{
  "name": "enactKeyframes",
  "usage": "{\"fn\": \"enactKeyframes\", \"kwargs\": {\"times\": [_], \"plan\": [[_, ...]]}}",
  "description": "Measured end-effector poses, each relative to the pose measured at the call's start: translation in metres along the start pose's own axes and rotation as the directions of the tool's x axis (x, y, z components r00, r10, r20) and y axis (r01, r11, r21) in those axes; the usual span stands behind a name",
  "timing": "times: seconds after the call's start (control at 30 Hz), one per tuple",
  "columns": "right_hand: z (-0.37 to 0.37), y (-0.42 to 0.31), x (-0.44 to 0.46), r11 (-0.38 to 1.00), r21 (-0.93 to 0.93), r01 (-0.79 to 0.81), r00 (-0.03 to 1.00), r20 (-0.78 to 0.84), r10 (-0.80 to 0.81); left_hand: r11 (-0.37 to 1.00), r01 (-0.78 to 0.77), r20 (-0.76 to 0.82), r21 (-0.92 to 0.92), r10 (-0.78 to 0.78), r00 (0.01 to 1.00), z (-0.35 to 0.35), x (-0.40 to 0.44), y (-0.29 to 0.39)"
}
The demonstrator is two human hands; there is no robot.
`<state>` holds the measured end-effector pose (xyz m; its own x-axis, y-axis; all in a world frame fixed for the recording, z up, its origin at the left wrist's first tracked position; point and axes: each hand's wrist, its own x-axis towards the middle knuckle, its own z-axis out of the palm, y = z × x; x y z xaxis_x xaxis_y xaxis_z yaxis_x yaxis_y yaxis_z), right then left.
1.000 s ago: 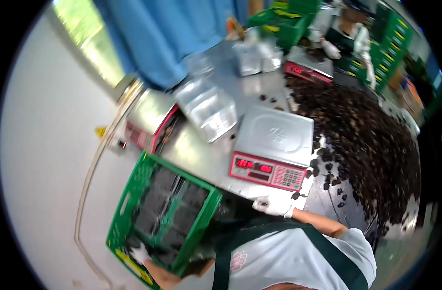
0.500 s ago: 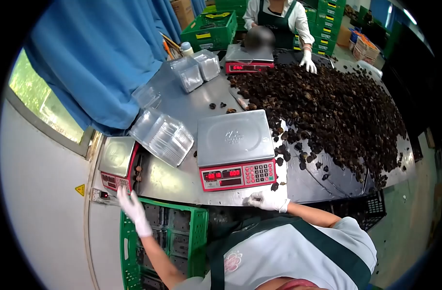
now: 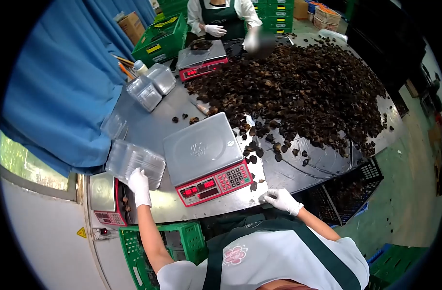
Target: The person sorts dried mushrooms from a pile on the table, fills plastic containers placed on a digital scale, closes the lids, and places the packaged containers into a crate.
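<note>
Red digital scale (image 3: 201, 150) sits just right of the clear tray stack (image 3: 127, 158), dark heap (image 3: 298, 87) beyond. Left hand (image 3: 140, 186) is stretched out at the stack, can't tell if fingers pinch; right hand (image 3: 285, 201) half-curled by the metal table's edge (image 3: 170, 211).

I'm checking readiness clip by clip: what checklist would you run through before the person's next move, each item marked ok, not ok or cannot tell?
1. Left hand at the clear plastic containers: ok, fingers overlap their near side.
2. Secure grip on a container: cannot tell.
3. Scale between the hands free of containers: ok.
4. Its display lit: ok, red digits show.
5. Right hand off that scale: ok, at the near table edge.
6. No loose dark pieces beside that scale: not ok, several lie there.
</note>
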<state>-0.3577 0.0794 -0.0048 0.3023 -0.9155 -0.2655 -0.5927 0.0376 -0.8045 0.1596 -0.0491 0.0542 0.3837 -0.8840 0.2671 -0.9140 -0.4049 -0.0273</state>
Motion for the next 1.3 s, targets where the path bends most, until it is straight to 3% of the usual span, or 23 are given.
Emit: {"fn": "enactKeyframes", "kwargs": {"times": [0.07,0.17,0.27,0.33,0.37,0.4,0.47,0.5,0.53,0.67,0.73,0.8,0.93,1.0,1.07,1.1,1.13,1.17,1.23,1.27,1.3], "plan": [[-0.006,0.007,-0.006,0.999,0.037,-0.024,1.000,-0.007,0.025,0.993,0.109,0.124,0.046,-0.114,0.986,-0.022,0.003,0.010],[-0.018,0.012,-0.010,0.998,0.041,-0.052,0.998,-0.026,0.053,0.982,0.187,0.074,0.005,-0.186,0.980,-0.040,0.010,0.014],[-0.024,0.025,-0.009,0.999,0.034,-0.024,0.999,-0.043,0.025,0.995,0.091,0.043,0.030,-0.093,0.995,-0.028,0.022,-0.006],[-0.031,0.023,-0.008,0.998,0.016,-0.067,0.997,-0.031,0.068,0.974,0.193,-0.012,-0.122,-0.196,0.981,-0.028,0.027,-0.020],[-0.034,0.023,-0.007,0.999,0.008,-0.046,0.998,-0.042,0.046,0.978,0.165,-0.133,-0.128,-0.182,0.974,-0.049,0.020,-0.003],[-0.039,0.023,-0.007,1.000,-0.004,-0.029,0.998,-0.056,0.029,0.985,0.043,-0.281,-0.169,-0.090,0.955,-0.050,0.021,-0.001],[-0.047,0.024,-0.007,0.999,0.031,-0.025,0.999,-0.043,0.027,0.951,-0.144,-0.402,-0.274,0.023,0.915,-0.061,0.015,0.028],[-0.051,0.025,-0.005,0.999,0.025,-0.029,0.999,-0.043,0.030,0.922,-0.317,-0.470,-0.220,0.184,0.863,-0.069,0.010,0.048],[-0.053,0.028,-0.005,0.999,0.017,-0.030,0.999,-0.044,0.031,0.901,-0.307,-0.398,-0.307,0.171,0.901,-0.070,0.003,0.069],[-0.064,0.045,-0.003,0.999,0.044,0.020,0.997,-0.070,-0.017,0.798,-0.495,-0.362,-0.345,0.373,0.854,-0.039,-0.028,0.137],[-0.077,0.041,-0.007,1.000,0.013,-0.028,0.998,-0.058,0.029,0.747,-0.501,-0.166,-0.437,0.480,0.861,-0.011,-0.047,0.153],[-0.088,0.044,-0.010,0.999,0.000,-0.045,0.997,-0.061,0.045,0.807,-0.392,0.199,-0.442,0.514,0.834,-0.022,-0.071,0.179],[-0.101,0.070,-0.016,0.997,0.002,-0.074,0.995,-0.070,0.074,0.841,-0.377,0.286,-0.387,0.499,0.818,-0.038,-0.082,0.198],[-0.103,0.085,-0.017,0.997,-0.003,-0.079,0.982,-0.173,0.078,0.861,-0.412,0.283,-0.297,0.492,0.823,-0.050,-0.089,0.212],[-0.111,0.095,-0.016,0.994,-0.011,-0.111,0.945,-0.311,0.102,0.782,-0.536,-0.070,-0.317,0.545,0.836,-0.063,-0.107,0.242],[-0.114,0.101,-0.014,0.993,-0.028,-0.113,0.909,-0.407,0.092,0.711,-0.539,-0.139,-0.451,0.541,0.830,-0.061,-0.118,0.259],[-0.119,0.106,-0.010,0.980,0.001,-0.198,0.893,-0.412,0.180,0.659,-0.520,-0.137,-0.544,0.541,0.830,-0.065,-0.132,0.281],[-0.123,0.111,-0.007,0.978,-0.023,-0.208,0.874,-0.453,0.176,0.610,-0.501,-0.100,-0.614,0.569,0.816,-0.058,-0.149,0.297],[-0.127,0.127,0.003,0.978,-0.063,-0.197,0.858,-0.494,0.141,0.582,-0.251,0.217,-0.774,0.615,0.758,-0.056,-0.183,0.339],[-0.123,0.141,0.008,0.979,-0.061,-0.195,0.861,-0.488,0.141,0.628,-0.270,0.282,-0.730,0.637,0.718,-0.044,-0.198,0.356],[-0.117,0.155,0.014,0.973,-0.180,-0.147,0.847,-0.531,0.029,0.639,-0.340,0.247,-0.690,0.650,0.719,-0.022,-0.214,0.370]]}}
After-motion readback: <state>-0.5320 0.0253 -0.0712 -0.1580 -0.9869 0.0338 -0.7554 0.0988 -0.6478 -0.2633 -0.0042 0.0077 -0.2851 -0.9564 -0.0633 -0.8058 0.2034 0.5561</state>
